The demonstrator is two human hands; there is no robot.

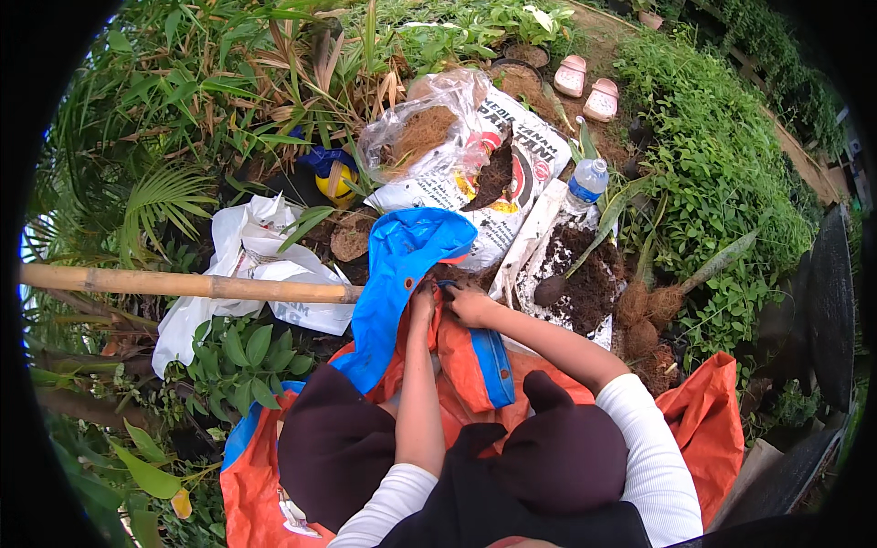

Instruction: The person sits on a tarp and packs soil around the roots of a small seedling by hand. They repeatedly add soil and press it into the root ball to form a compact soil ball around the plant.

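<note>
My left hand and my right hand are close together in front of me, low over a blue and orange tarp. The fingers of both are curled in toward a small dark, bluish thing between them that I cannot make out. A blue fold of the tarp rises just left of my left hand and partly covers the soil. Some brown soil shows just beyond my fingers. The tarp's orange side spreads under my knees and out to the right.
Beyond my hands lies a torn white sack of soil with a clear plastic bag of brown fibre. A bamboo pole crosses from the left over white plastic. To the right are a water bottle, dark soil and fibrous-rooted plants.
</note>
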